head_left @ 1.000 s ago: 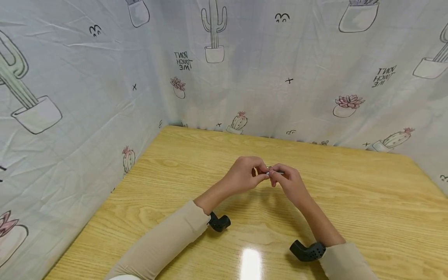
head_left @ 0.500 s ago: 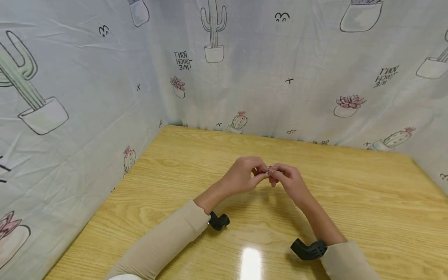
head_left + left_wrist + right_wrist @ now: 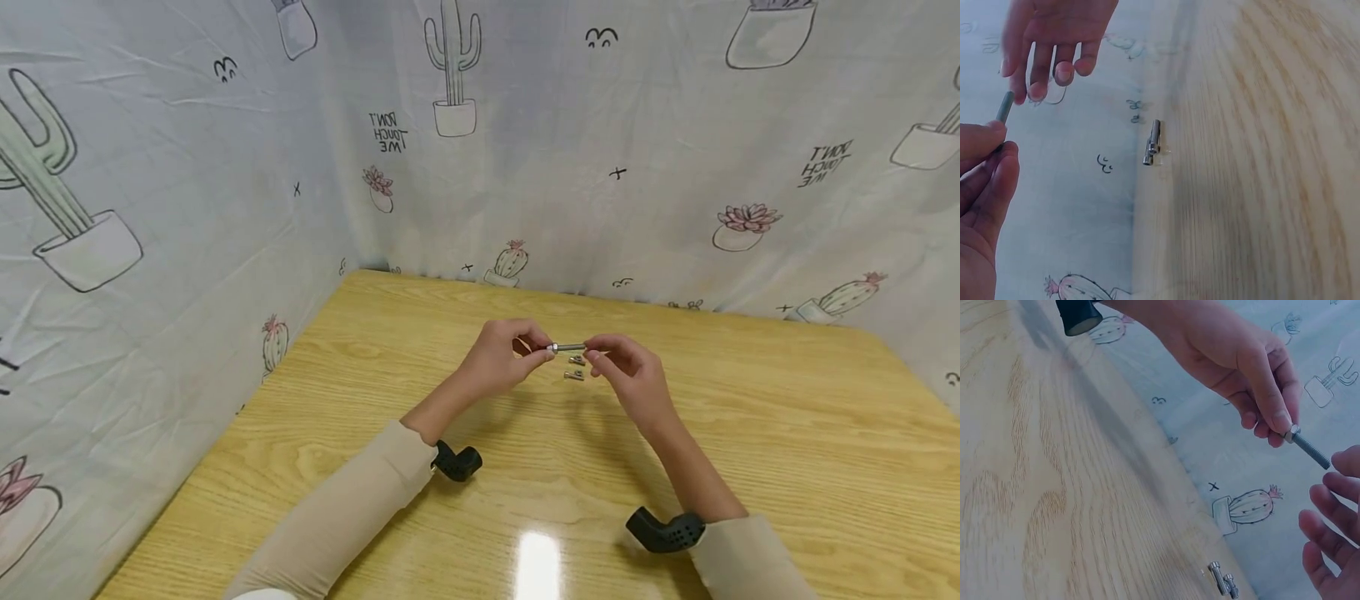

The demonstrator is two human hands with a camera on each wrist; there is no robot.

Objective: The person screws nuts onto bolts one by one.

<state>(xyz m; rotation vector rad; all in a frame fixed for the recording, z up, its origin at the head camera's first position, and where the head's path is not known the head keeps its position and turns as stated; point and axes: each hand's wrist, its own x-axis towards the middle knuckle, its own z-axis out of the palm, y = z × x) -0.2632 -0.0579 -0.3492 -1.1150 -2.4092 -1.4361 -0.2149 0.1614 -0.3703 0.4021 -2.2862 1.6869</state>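
Observation:
A silver threaded bolt (image 3: 1313,452) runs sideways between my two hands above the table. Thumb and fingers of my left hand (image 3: 498,354) pinch its left end, where a hex nut (image 3: 553,348) shows at the fingertips. Just past the free tip is my right hand (image 3: 632,379), its fingers loosely bent and spread; the right wrist view has them slightly off the bolt. Two more small bolts, one nearer (image 3: 573,376) and one farther (image 3: 577,361), lie side by side on the table below the hands. Their small fittings are too tiny to make out.
The wooden table (image 3: 420,333) ends at a hanging cloth (image 3: 555,192) printed with cacti, behind and at the left. Black curved devices, left (image 3: 457,462) and right (image 3: 663,531), jut from the sleeves at both wrists.
My left hand has moved left and away from me with the bolt. My right hand has drawn off to the right and loosened from it. The two bolts on the table now show.

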